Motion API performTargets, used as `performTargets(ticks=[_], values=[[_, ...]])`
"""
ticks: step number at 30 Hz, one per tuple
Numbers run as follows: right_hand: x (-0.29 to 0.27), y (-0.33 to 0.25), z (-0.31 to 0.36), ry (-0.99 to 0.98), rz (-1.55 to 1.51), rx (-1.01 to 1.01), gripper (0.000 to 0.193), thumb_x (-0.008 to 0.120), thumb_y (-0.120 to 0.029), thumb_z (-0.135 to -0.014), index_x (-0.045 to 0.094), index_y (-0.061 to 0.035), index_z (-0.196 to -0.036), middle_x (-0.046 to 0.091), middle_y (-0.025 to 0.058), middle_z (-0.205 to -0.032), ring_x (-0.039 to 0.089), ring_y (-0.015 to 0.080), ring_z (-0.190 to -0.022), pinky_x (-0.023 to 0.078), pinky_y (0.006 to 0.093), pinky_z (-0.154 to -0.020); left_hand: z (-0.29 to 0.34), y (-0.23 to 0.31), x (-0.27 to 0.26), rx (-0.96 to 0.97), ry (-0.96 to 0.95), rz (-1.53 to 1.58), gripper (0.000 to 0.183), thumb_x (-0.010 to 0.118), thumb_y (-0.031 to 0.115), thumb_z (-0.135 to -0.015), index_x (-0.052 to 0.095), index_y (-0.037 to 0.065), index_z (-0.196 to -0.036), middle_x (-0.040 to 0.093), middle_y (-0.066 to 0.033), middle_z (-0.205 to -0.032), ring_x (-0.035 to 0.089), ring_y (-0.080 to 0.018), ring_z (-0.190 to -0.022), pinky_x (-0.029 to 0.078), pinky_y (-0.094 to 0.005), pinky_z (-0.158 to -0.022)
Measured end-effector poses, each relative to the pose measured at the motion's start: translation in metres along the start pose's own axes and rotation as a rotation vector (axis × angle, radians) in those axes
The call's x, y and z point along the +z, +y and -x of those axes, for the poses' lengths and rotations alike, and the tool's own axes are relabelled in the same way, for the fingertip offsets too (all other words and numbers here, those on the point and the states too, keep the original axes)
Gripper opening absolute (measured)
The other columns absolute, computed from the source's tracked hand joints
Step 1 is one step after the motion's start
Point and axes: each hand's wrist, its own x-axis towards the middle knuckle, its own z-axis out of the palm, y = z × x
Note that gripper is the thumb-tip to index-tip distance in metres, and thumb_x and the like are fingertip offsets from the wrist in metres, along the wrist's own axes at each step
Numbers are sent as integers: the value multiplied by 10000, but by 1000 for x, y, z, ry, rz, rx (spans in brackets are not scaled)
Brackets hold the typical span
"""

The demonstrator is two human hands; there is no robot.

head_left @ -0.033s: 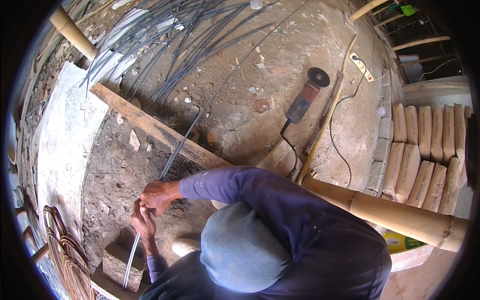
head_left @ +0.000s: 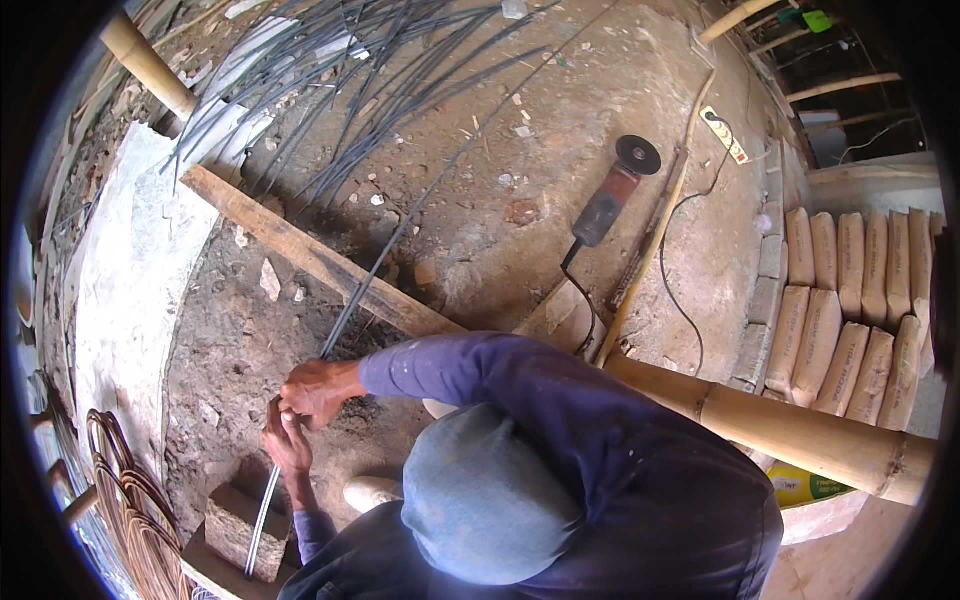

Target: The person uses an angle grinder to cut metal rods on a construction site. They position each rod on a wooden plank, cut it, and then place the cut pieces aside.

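Neither my left hand nor my right hand is in view. Close in front, a person in a dark purple long-sleeved top [head_left: 640, 480] and a pale blue cap [head_left: 490, 500] crouches over the ground. Both of that person's hands [head_left: 300, 410], one directly above the other, are closed around thin steel rods [head_left: 345, 318]. Beyond the hands the rods cross a wooden plank [head_left: 300, 255], and one long rod runs on toward the top. Their near end lies beside a rough block [head_left: 235, 525]. The person's fingers partly cover the rods.
An angle grinder [head_left: 612, 200] lies on the ground, its cord running near a thin pole. Loose steel rods [head_left: 370, 90] spread at the top left. A thick bamboo pole [head_left: 800, 450], stacked brown bags [head_left: 850, 260], a power strip [head_left: 722, 133] and coiled rods [head_left: 130, 490] surround the work spot.
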Motion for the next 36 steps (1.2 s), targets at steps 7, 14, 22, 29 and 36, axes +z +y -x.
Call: performTargets(ticks=[7,14,22,29,36], values=[[-10,1,10,137,55,58,415,774,-211,-768,689,-5,-1119,659,183,-1046,668,364,-1019,535,505,-883,-7,11,0,-54,-70,-78,597,491,548,-1145,681,-7,-1255,721,-233,-866,704,-407,-755,525,-486,-696],[-50,-15,46,471,-130,265,317,790,-80,-896,716,18,-1188,676,147,-1066,655,272,-959,569,445,-837,-7,2,-2,-2,-137,-285,408,642,404,-1112,697,46,-925,654,-226,-746,633,-456,-664,487,-511,-635],[-180,20,230,1356,258,443,374,819,-77,-956,699,-45,-1309,740,100,-1205,722,196,-1027,583,369,-920,-7,7,-3,-47,-128,-283,405,719,394,-1073,664,52,-863,642,-222,-730,617,-451,-661,482,-503,-628],[-197,85,446,1776,588,1527,897,891,-550,-848,635,103,-1409,729,276,-1292,707,416,-1204,535,521,-1090,-1,5,-3,-7,-95,-216,408,781,369,-1037,651,58,-807,591,-207,-675,537,-422,-593,439,-478,-578],[-213,142,495,1695,-20,1663,939,927,-624,-768,709,120,-1296,764,281,-1257,768,399,-1123,605,492,-961,1,5,-3,-44,-129,-294,451,725,516,-1036,731,90,-888,698,-151,-719,677,-410,-652,501,-503,-620]])
